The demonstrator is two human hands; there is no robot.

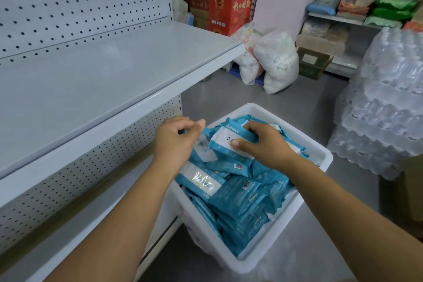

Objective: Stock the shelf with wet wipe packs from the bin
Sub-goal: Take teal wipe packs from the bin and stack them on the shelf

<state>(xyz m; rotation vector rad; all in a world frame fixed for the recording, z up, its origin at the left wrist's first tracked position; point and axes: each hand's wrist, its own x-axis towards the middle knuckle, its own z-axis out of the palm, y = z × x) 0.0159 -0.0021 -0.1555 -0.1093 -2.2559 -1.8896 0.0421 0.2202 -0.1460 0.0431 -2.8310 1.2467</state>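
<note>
A: Where are the wet wipes right now?

B: All the ones I can see are in the white bin (325,155). It holds a loose heap of blue packs (240,199), some with the label up and some with the barcode up. The bin stands on the grey floor (217,89), and its left side is just beside the front edge of the bottom shelf (57,236).

A: And the shelf they belong on?

B: That's the grey shelf (103,71) above and to the left of the bin, with a pegboard panel (80,0) behind it.

A: What is the right hand doing?

B: The right hand (263,144) grips one pack (225,144) on top of the heap, towards the bin's far edge. The thumb presses on the white label and the other fingers curl over the pack's far side. The pack is tilted, label up.

A: And the left?

B: The left hand (176,137) is over the bin's far left corner, just beside the gripped pack. Its fingers are curled in and the thumb lies against the forefinger. A sliver of blue shows between the fingers, but I can't tell whether they pinch a pack or only hang over the heap.

A: What's around them?

B: A stack of shrink-wrapped water bottles (389,103) stands to the right of the bin. White sacks (274,62) sit on the floor past the shelf's end, near a pile of red cartons (231,9). Green bags (393,7) lie on another rack at the far right.
</note>
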